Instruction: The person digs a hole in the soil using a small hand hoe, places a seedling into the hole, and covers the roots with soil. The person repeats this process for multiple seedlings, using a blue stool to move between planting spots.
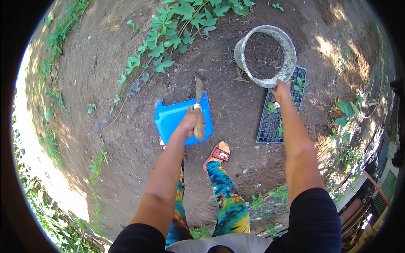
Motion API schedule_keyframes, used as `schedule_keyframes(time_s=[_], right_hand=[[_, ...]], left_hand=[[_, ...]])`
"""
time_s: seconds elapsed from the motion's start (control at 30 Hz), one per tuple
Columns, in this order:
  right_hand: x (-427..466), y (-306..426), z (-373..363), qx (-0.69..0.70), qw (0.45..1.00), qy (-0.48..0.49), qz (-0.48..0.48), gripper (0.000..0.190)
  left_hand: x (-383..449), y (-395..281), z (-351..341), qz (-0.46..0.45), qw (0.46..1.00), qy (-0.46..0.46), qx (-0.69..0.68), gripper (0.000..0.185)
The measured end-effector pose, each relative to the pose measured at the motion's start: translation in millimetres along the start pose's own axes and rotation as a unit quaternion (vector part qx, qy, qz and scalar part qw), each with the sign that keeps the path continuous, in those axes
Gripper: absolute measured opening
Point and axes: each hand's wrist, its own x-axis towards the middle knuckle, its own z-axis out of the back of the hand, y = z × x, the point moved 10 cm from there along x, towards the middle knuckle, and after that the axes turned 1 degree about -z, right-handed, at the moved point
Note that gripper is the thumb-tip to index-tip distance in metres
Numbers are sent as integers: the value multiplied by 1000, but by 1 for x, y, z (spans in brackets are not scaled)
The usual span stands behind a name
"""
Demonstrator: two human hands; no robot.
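My left hand [190, 119] is wrapped around the wooden handle of a large knife [199, 87], with its blade pointing away from me. Behind that hand is a blue plastic stool [171, 115]; whether the hand touches it I cannot tell. My right hand [281, 91] grips the near rim of a round, weathered grey pot [289, 60]. Dark soil [264, 57] shows through the pot's wide mouth. Partly beneath the pot and my right forearm lies a black seedling tray [267, 128] with many small cells and a few green seedlings [271, 107].
A leafy vine [164, 41] spreads over the bare soil [126, 151] ahead and to the left. My sandalled right foot [220, 152] stands near the stool. Weeds [345, 110] grow at the right, and pipes [351, 215] lie near the lower right edge.
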Motion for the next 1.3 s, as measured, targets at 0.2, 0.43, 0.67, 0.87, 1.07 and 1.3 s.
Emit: schedule_keyframes(time_s=[0.2, 0.43, 0.67, 0.87, 1.07, 1.3], right_hand=[[-252, -100, -144, -126, 906, 366, -170, 93], [-257, 20, -192, -566, 787, 198, 147, 47], [-233, 90, -259, -723, 625, 199, 214, 34], [-231, 92, -259, -743, 610, 187, 200, 36], [-214, 102, -279, -744, 609, 196, 193, 39], [-207, 125, -324, -778, 539, 236, 220, 37]], left_hand=[[19, 1, -30, -8, 992, 34, -120, 38], [6, -84, 33, -228, 713, -150, 646, 72], [23, -64, 53, -171, 689, 25, 704, 102], [2, -16, 29, -162, 765, 126, 610, 98], [-9, 83, -20, -81, 767, 295, 564, 106], [8, 159, -24, -13, 754, 166, 636, 115]])
